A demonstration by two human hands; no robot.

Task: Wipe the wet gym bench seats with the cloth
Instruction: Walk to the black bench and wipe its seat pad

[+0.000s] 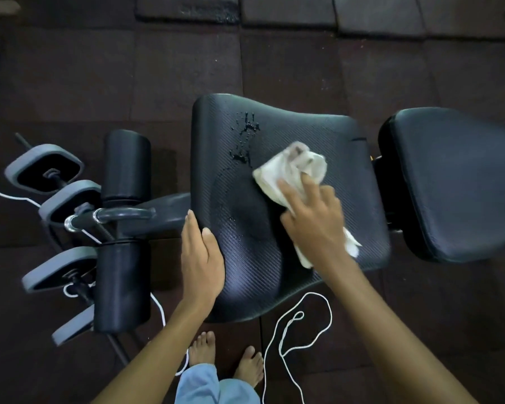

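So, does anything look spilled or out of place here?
Yes. Water droplets still sit on the seat pad, just left of the cloth under the right hand. A loose white cord lies on the floor near the bare feet.

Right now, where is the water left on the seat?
In the head view, water droplets bead on the seat pad, toward its far left, just left of the white cloth.

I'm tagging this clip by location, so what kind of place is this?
Most likely a gym or home workout area. A padded bench seat with foam leg rollers, grey dumbbell plates beside it, and dark rubber floor tiles point that way.
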